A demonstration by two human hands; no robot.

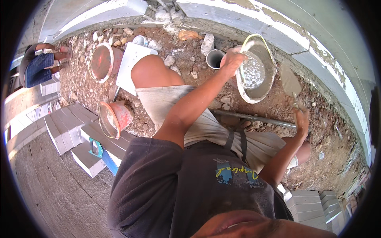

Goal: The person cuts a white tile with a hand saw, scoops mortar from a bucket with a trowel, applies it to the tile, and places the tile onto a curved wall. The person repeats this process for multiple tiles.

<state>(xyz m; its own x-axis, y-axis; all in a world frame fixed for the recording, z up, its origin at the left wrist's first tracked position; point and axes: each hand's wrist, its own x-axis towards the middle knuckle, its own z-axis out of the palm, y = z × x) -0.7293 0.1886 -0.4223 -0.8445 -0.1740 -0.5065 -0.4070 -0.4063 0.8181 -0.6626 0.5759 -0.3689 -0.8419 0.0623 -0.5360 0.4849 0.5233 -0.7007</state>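
The person's left hand reaches forward on an outstretched arm, fingers curled closed. The right hand is raised with bent elbow, fingers gripped shut.

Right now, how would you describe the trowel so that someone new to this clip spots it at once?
Start at the long pale block wall curving along the top right. Just below it, on the reddish dirt, sits a grey bucket of water that the left hand grips. The trowel is right of that bucket, raised in the right hand: the only flat, mortar-smeared blade there.
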